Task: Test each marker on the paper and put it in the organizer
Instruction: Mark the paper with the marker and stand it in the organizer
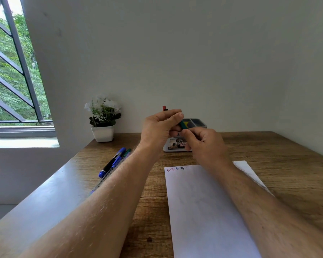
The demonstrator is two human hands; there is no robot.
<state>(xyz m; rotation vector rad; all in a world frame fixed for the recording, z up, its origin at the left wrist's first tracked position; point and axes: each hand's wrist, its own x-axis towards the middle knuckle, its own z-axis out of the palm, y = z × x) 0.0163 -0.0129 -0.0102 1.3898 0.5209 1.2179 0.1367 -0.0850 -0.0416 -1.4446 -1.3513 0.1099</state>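
Home desk corner, wooden desk (268, 146), potted flowers (103, 118), barred window (13, 71)

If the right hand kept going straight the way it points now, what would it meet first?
The right hand points up and left at the green marker it already pinches; just beyond are the left hand's fingers on that marker. Further on likely the organizer, though depth is unclear.

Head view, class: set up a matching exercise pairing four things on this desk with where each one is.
Things:
1. green marker
2. paper
3. flower pot
4. blue marker

Places:
A. lying on the desk left of the left forearm
B. held between both hands
C. back left of the desk by the wall
D. flat on the desk under the right forearm

Pairs: 1-B, 2-D, 3-C, 4-A
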